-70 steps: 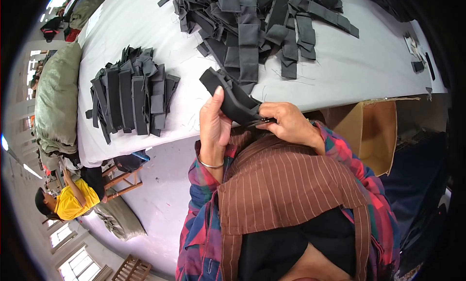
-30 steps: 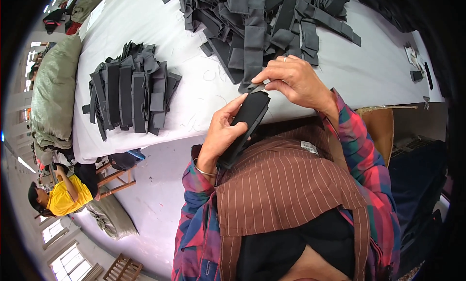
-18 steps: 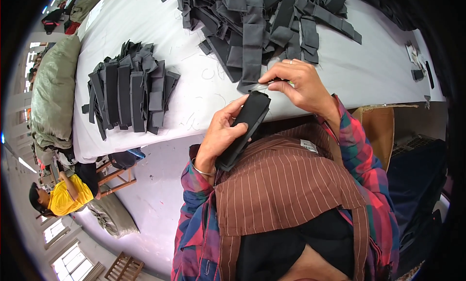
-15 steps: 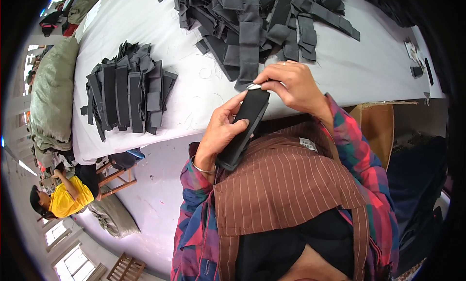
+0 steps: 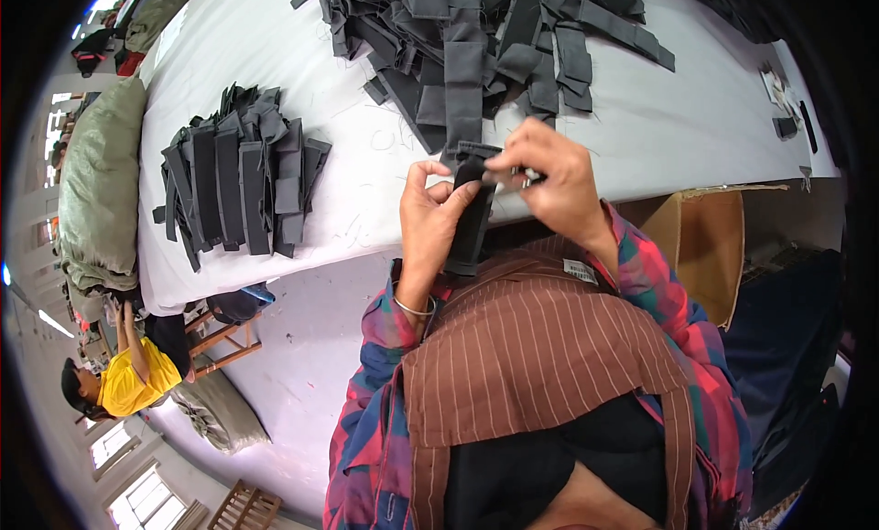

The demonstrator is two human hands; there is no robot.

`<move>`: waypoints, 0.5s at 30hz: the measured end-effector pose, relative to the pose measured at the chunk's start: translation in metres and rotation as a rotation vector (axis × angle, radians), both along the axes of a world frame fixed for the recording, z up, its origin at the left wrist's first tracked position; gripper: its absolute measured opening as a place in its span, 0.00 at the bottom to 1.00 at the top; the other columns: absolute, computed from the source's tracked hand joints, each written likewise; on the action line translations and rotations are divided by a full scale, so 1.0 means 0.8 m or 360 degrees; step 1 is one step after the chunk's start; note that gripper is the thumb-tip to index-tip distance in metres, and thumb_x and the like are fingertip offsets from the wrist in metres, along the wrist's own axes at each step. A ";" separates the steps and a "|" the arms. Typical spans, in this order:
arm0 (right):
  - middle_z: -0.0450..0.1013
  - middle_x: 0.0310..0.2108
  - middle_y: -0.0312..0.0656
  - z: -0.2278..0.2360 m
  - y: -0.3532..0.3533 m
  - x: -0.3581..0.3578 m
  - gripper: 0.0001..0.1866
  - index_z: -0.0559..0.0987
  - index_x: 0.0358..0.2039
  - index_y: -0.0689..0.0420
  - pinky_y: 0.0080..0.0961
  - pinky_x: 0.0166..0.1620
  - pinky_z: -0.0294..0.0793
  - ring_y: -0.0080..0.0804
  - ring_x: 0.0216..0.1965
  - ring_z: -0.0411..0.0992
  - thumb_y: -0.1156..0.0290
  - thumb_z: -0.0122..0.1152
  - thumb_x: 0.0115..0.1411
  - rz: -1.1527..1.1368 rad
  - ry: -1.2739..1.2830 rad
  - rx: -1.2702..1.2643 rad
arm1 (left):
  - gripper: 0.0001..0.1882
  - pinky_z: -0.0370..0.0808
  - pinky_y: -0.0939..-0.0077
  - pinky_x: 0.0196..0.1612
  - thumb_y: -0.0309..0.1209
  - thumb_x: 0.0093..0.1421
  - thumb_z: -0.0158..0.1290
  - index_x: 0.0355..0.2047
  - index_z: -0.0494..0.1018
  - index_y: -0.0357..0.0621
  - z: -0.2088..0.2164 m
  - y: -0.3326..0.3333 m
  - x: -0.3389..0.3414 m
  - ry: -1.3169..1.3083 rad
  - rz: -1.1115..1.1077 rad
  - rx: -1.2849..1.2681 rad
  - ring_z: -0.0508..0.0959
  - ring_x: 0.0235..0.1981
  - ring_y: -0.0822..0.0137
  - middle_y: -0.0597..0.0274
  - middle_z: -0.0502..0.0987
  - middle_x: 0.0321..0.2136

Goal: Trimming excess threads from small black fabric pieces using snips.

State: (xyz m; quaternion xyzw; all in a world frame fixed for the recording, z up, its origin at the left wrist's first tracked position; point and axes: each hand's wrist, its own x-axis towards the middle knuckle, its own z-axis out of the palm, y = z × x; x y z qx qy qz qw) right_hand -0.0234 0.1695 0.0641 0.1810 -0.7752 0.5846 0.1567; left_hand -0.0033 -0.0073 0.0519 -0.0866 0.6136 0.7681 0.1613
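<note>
Strip (image 5: 470,232) moved fwd — L hand (image 5: 428,221) nr table edge (image 5: 339,255).

The table (image 5: 641,132) has a smooth, matt white surface. The strip (image 5: 472,228) at its near edge and the heaped strips (image 5: 464,72) on it look like matt dark fabric; left of it lies a slightly glossy, wrinkled cloth sack (image 5: 103,178), below its right side a matt cardboard box (image 5: 719,246).

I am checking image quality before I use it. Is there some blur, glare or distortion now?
In the head view, the right hand looks motion-blurred, the left hand and the dark strip it holds clearer; the near edge of the white table curves, fisheye-like; the lower-left window glares almost white; the corners are black.
</note>
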 end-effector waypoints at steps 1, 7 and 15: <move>0.72 0.27 0.37 0.001 -0.001 0.008 0.14 0.78 0.27 0.58 0.22 0.25 0.67 0.28 0.21 0.70 0.87 0.62 0.37 0.0042 0.0098 0.0135 | 0.12 0.68 0.88 0.22 0.17 0.57 0.53 0.34 0.60 0.43 -0.005 0.004 0.000 -0.0019 0.0112 -0.0017 0.74 0.22 0.77 0.64 0.76 0.21; 0.76 0.39 0.44 -0.014 0.003 0.024 0.21 0.79 0.29 0.58 0.19 0.22 0.73 0.31 0.30 0.77 0.90 0.56 0.31 0.0188 0.0228 0.0174 | 0.08 0.67 0.91 0.24 0.26 0.61 0.51 0.39 0.64 0.46 0.008 -0.005 0.008 -0.0324 -0.0084 0.0493 0.74 0.24 0.77 0.63 0.77 0.30; 0.76 0.38 0.37 -0.004 0.005 0.039 0.14 0.79 0.26 0.55 0.25 0.24 0.69 0.32 0.25 0.74 0.79 0.64 0.33 0.0471 0.0427 0.0501 | 0.13 0.63 0.92 0.21 0.27 0.59 0.55 0.43 0.65 0.45 0.002 -0.007 0.012 -0.0408 0.0158 0.0611 0.69 0.24 0.83 0.68 0.73 0.30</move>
